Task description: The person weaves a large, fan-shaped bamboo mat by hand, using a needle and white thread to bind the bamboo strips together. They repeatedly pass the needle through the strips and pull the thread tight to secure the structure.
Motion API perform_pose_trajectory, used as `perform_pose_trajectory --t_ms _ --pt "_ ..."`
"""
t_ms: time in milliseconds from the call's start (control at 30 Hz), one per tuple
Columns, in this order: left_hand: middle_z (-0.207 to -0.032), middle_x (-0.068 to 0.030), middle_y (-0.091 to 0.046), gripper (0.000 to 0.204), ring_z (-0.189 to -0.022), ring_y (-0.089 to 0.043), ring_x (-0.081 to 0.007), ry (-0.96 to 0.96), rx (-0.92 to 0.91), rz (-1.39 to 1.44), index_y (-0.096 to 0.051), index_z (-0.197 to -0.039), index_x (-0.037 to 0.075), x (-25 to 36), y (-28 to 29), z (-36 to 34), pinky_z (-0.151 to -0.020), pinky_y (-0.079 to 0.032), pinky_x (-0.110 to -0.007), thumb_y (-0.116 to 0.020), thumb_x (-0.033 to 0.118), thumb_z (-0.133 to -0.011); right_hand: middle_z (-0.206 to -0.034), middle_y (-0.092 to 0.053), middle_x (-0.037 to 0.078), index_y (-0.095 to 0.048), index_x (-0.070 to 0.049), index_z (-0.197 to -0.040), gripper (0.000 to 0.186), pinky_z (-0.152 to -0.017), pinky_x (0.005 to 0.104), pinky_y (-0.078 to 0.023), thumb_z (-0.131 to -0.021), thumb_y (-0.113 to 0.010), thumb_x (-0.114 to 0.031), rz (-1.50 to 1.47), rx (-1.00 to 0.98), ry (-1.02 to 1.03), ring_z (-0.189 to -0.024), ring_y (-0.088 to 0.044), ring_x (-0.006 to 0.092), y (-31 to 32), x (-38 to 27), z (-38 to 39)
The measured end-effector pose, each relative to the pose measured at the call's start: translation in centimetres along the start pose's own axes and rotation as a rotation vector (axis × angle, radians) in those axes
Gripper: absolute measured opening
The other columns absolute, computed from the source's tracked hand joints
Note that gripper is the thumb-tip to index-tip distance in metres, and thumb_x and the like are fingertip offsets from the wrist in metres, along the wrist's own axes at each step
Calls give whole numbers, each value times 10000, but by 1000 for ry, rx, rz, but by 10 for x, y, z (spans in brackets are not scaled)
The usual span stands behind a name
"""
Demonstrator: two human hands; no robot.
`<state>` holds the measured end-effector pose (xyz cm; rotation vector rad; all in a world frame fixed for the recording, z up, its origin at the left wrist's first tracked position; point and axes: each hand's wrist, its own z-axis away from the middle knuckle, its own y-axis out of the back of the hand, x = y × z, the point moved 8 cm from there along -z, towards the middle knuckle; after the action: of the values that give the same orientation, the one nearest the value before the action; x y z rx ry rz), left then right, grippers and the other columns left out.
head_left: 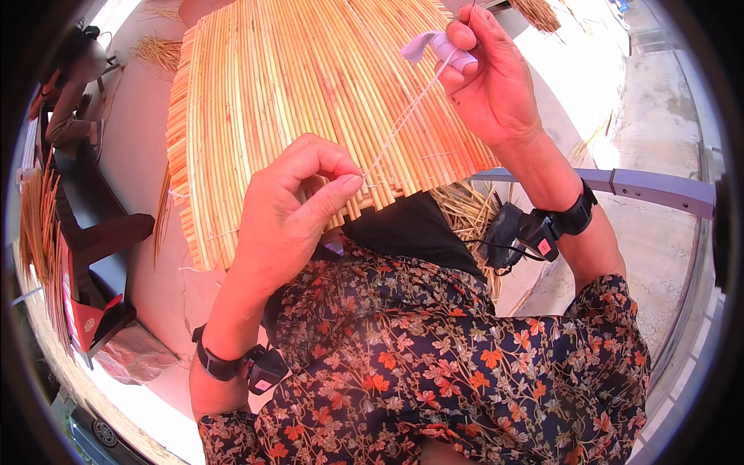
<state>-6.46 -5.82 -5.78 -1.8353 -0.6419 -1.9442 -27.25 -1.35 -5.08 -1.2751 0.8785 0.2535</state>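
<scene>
A large mat of straw-coloured reed stalks (pixel 310 101), laid side by side and stitched in rows, slopes over my lap. My left hand (pixel 291 201) is at its near edge, thumb and forefinger pinched on a white thread (pixel 403 116). From there the doubled thread runs taut up to my right hand (pixel 496 85), raised over the mat's right side. A strip of lilac cloth (pixel 446 50) is wrapped round a finger of that hand. Between its thumb and forefinger shows the thin dark tip of what looks like a needle (pixel 473 3).
Loose straw (pixel 465 209) lies under the mat's near right edge. A grey curved bar (pixel 659 188) extends at the right. Another person (pixel 74 116) sits at the far left, near a dark bench (pixel 97 201) and a bundle of reddish stalks (pixel 39 225). Straw tufts (pixel 159 53) lie behind.
</scene>
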Motion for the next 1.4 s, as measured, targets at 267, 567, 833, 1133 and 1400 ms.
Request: perform_pose_trajectory --t_ms 267,567,833,1133,1400 --pt "-965 -47 -625 143 -793 -591 -110 47 150 209 -613 -978 -5 -6 9 3 -711 -469 -242 -678 75 -880 -748 -562 9 -532 -86 -1000 163 -535 296 -492 -1028 -439 -216 1 -100 -11 -599 -542 107 -16 5 -7" --pt "-853 -33 -570 106 -749 -546 -91 -16 30 -169 -619 -902 -4 -4 1 0 -662 -446 -231 -694 12 -829 -757 -602 42 -539 -63 -985 172 -551 327 -525 -1029 -435 -193 81 -165 -21 -612 -580 137 -28 -2 -10" --pt "-959 -77 -636 119 -826 -638 -137 18 191 414 -562 -923 29 -9 24 2 -670 -483 -236 -563 141 -964 -741 -598 59 -540 -29 -1033 173 -557 331 -544 -1025 -447 -174 84 -143 -91 -623 -592 152 -42 11 0" --pt "-1003 -50 -612 68 -765 -612 -121 -34 224 267 -576 -989 40 -2 37 -5 -655 -449 -244 -555 97 -959 -811 -588 -1 -573 -86 -1007 156 -469 206 -444 -1023 -466 -200 351 -181 -49 -618 -526 51 -52 7 3" --pt "-1124 -76 -560 150 -768 -631 -105 -220 202 167 -645 -1035 -13 47 21 -18 -616 -458 -200 -647 25 -889 -750 -553 -24 -629 -65 -1009 140 -445 186 -310 -947 -618 -190 265 -227 -205 -567 -457 25 -68 25 18"
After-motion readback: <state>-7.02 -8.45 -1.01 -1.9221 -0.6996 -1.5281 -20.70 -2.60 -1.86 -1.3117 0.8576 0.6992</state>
